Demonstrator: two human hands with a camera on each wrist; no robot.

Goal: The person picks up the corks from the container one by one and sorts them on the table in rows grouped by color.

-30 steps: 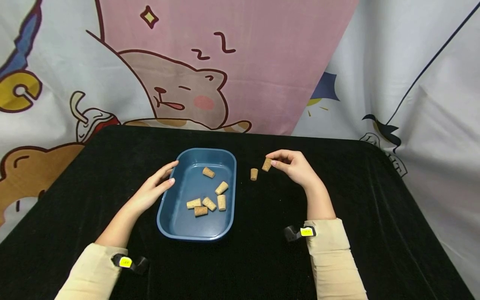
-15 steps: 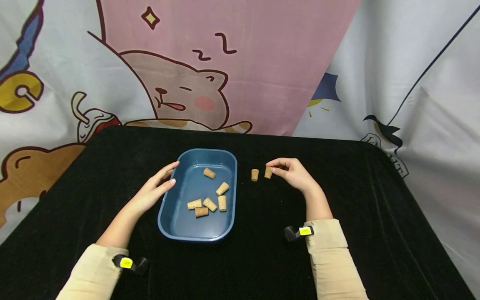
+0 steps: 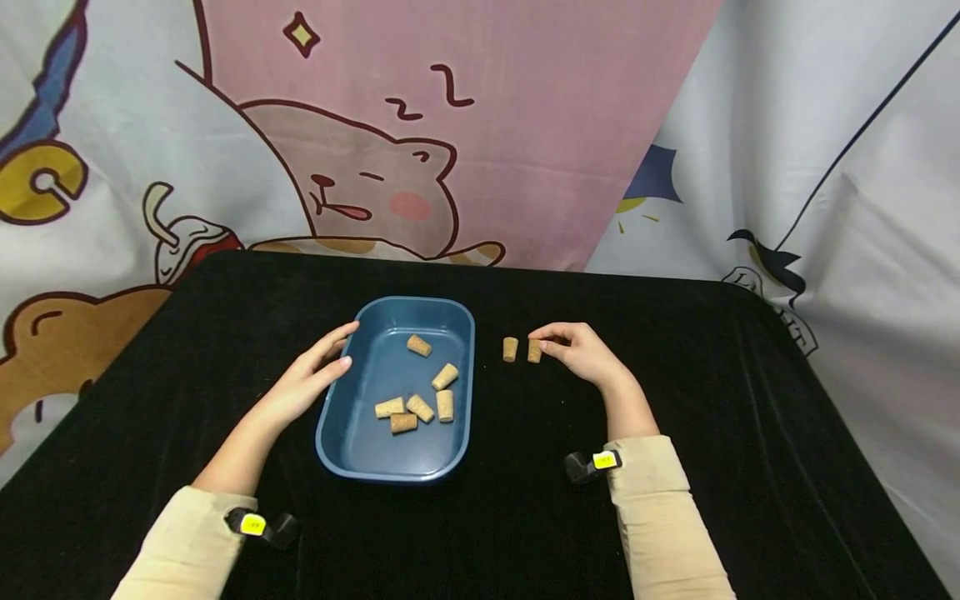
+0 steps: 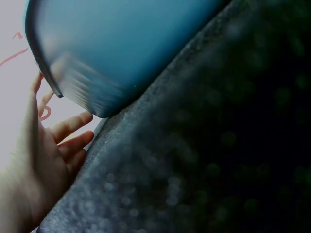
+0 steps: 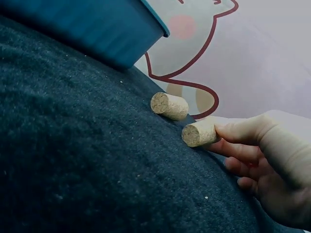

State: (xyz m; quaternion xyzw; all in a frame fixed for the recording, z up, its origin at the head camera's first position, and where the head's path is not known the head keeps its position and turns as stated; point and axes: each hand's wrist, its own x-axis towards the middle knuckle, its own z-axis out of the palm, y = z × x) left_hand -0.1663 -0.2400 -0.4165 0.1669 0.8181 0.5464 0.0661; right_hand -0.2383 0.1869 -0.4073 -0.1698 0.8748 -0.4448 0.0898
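My left hand (image 3: pixel 303 379) rests against the left side of a blue tray (image 3: pixel 330 454), its fingers and thumb touching the rim; in the left wrist view the fingers reach along the tray's outer wall (image 4: pixel 131 53). Several corks (image 3: pixel 446 406) lie on the tray's floor. To the right of the tray, my right hand (image 3: pixel 588 354) pinches a cork (image 3: pixel 534 351) between thumb and fingers, at the cloth. Just left of that one lies another cork (image 3: pixel 510 349), with a narrow gap between the two. The right wrist view shows the pinched cork (image 5: pixel 199 133) end-on beside the other cork (image 5: pixel 170 107).
A black cloth (image 3: pixel 495 533) covers the table. Behind its far edge hangs a printed curtain (image 3: pixel 540 133) with cartoon animals. A small camera is strapped to each sleeve (image 3: pixel 667 508).
My right hand has brought its cork down and towards the person, level with the other loose cork, then slightly left. The left hand and the tray stay as they were.
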